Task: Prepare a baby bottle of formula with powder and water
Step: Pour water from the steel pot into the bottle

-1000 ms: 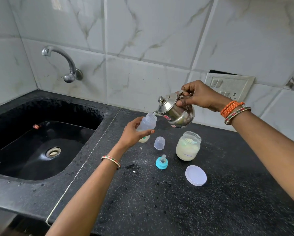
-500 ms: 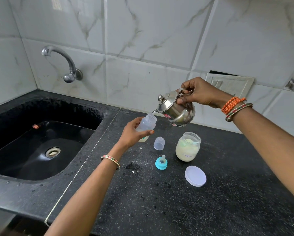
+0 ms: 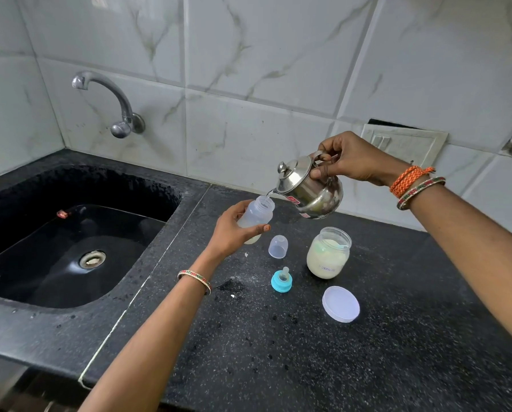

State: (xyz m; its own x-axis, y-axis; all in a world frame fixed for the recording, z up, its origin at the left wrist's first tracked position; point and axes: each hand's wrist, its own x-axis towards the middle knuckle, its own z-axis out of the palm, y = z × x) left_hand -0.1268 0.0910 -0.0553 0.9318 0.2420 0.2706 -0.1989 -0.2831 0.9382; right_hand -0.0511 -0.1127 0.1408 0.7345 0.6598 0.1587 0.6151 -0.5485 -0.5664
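Observation:
My left hand grips a small clear baby bottle, held above the black counter with pale powder at its bottom. My right hand holds a steel kettle by its handle, tilted left. A thin stream of water runs from the spout into the bottle's open mouth. On the counter stand an open jar of formula powder, a blue nipple ring, a clear bottle cap and the jar's white lid.
A black sink with a drain lies to the left, under a steel tap on the tiled wall. A switch plate sits on the wall behind my right hand. Specks of spilled powder dot the black counter.
The kettle has risen slightly and tipped further toward the bottle, and water now flows from the spout. My left hand keeps the bottle in nearly the same place.

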